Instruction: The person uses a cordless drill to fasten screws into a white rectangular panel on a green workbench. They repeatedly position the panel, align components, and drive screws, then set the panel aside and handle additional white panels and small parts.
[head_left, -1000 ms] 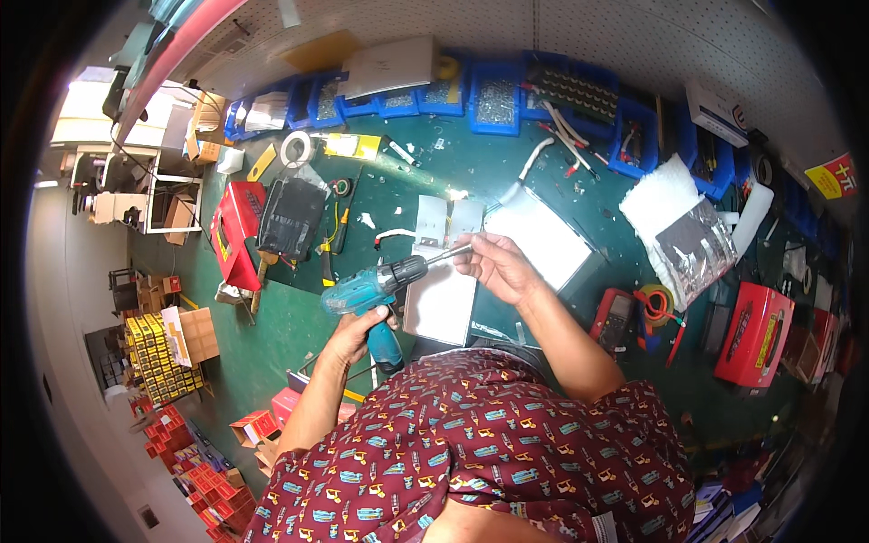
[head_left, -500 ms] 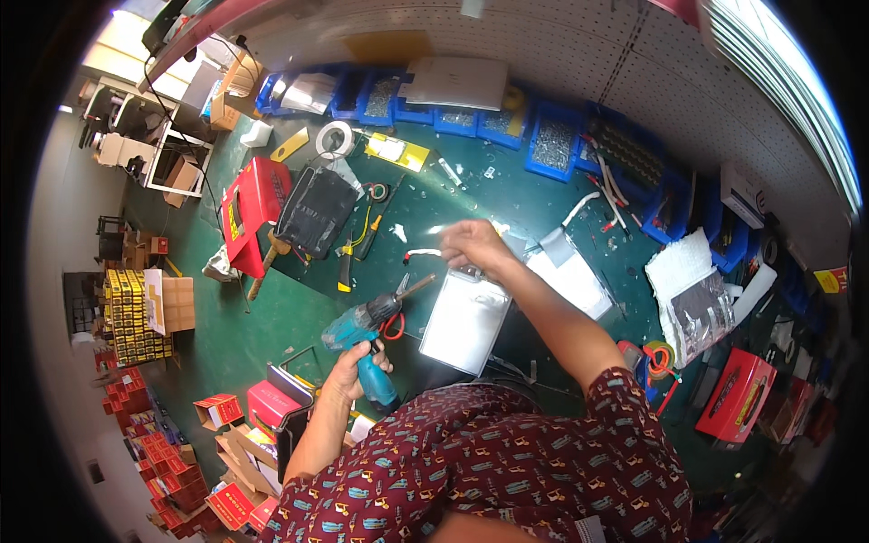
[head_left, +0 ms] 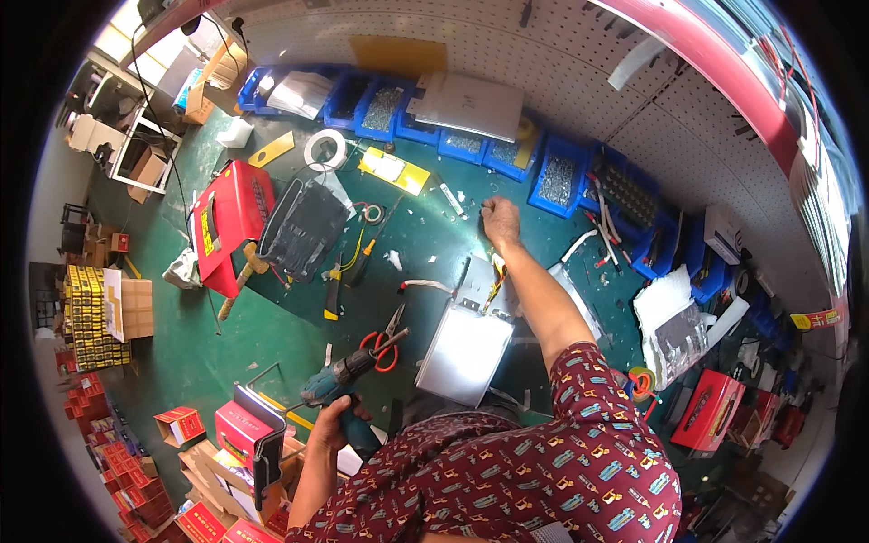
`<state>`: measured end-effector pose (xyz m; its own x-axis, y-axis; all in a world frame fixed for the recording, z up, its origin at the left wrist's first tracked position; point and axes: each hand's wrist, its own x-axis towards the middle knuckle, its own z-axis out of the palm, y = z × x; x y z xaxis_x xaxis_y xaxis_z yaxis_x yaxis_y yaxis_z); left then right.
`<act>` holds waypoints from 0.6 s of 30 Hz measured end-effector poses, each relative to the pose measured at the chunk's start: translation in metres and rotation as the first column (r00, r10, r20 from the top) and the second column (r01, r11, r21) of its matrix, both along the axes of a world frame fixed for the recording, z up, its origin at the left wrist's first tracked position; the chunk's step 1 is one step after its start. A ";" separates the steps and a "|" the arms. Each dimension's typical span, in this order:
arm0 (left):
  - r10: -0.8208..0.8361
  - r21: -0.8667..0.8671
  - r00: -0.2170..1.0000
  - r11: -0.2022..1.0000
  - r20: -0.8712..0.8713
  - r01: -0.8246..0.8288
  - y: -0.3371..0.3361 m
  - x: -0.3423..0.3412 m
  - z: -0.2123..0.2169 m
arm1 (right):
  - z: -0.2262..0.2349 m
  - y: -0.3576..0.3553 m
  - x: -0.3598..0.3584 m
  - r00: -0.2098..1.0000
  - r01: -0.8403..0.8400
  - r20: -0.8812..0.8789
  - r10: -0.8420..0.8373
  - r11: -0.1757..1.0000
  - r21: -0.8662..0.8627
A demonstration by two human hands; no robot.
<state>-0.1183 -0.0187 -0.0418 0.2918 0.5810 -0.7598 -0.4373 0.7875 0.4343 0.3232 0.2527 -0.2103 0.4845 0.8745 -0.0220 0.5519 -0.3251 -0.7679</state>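
My left hand (head_left: 339, 423) is wrapped round the handle of a teal cordless drill (head_left: 330, 385), its bit pointing up and to the right. Beyond the silver metal case, my right hand (head_left: 501, 222) is reached out over the green bench, fingers curled; what they hold, if anything, is hidden. The metal case (head_left: 463, 353) lies close to my body, with a grey plate (head_left: 478, 282) and coloured wires (head_left: 497, 279) at its far end, partly behind my right forearm. Red-handled scissors (head_left: 384, 348) lie beside the drill bit.
Blue bins of small hardware (head_left: 555, 176) line the back, below a pegboard (head_left: 579, 81). A red case (head_left: 222, 222), a black casing (head_left: 303, 226), a hammer (head_left: 243, 276) and a tape roll (head_left: 325, 150) are at the left. White foam (head_left: 665, 326) and another red case (head_left: 711, 407) lie right.
My right hand has moved away from my body, toward the back bins. My left hand has drawn the drill lower and to the left, away from the metal case. The view has shifted.
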 end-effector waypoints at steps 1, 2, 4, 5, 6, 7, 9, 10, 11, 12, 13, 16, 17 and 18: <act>0.004 -0.012 1.000 1.000 0.006 -0.004 0.000 0.000 0.000 | 0.005 0.004 0.000 0.999 -0.040 0.010 0.040 0.999 -0.028; 0.002 -0.015 1.000 1.000 -0.005 -0.002 0.003 -0.001 0.001 | 0.007 0.009 -0.001 0.997 -0.056 0.055 0.059 0.997 -0.055; 0.000 -0.023 1.000 1.000 -0.027 0.000 0.006 0.000 0.001 | 0.010 0.019 -0.003 0.984 -0.088 0.144 0.104 0.990 -0.113; 0.001 -0.022 0.999 1.000 -0.037 -0.002 0.007 -0.001 0.001 | 0.012 0.022 -0.007 0.976 -0.116 0.165 0.143 0.979 -0.167; 0.002 -0.021 0.999 1.000 -0.048 -0.003 0.007 -0.002 0.001 | 0.014 0.023 -0.013 0.971 -0.122 0.179 0.159 0.972 -0.203; 0.004 -0.020 0.998 1.000 -0.058 -0.006 0.007 -0.003 0.001 | 0.016 0.024 -0.018 0.968 -0.128 0.187 0.168 0.970 -0.206; -0.003 0.030 0.998 1.000 -0.061 0.005 0.015 0.001 0.004 | 0.011 0.026 -0.020 0.956 -0.129 0.225 0.186 0.961 -0.246; -0.008 0.055 0.998 0.998 -0.063 0.011 0.020 0.003 0.006 | 0.009 0.028 -0.021 0.947 -0.125 0.251 0.199 0.951 -0.282; -0.006 0.055 0.996 0.998 -0.087 0.011 0.023 0.006 0.007 | 0.008 0.027 -0.019 0.946 -0.157 0.241 0.215 0.958 -0.240; -0.007 0.055 0.994 0.998 -0.110 0.013 0.027 0.009 0.008 | 0.006 0.024 -0.019 0.948 -0.158 0.237 0.210 0.963 -0.219; -0.010 0.055 0.991 0.998 -0.134 0.017 0.032 0.011 0.010 | 0.004 0.018 -0.018 0.951 -0.161 0.241 0.195 0.975 -0.153; -0.023 0.123 0.990 0.992 -0.138 0.041 0.056 0.023 0.013 | 0.002 0.007 -0.001 0.990 -0.131 0.068 0.127 0.990 0.056; -0.023 0.164 0.991 0.986 -0.131 0.044 0.064 0.031 0.012 | 0.003 0.002 0.003 0.994 -0.108 -0.023 0.111 0.987 0.121; 0.015 0.199 0.990 0.980 -0.140 0.014 0.064 0.033 0.012 | 0.036 -0.006 -0.019 0.898 -0.166 -0.416 0.142 0.986 -0.022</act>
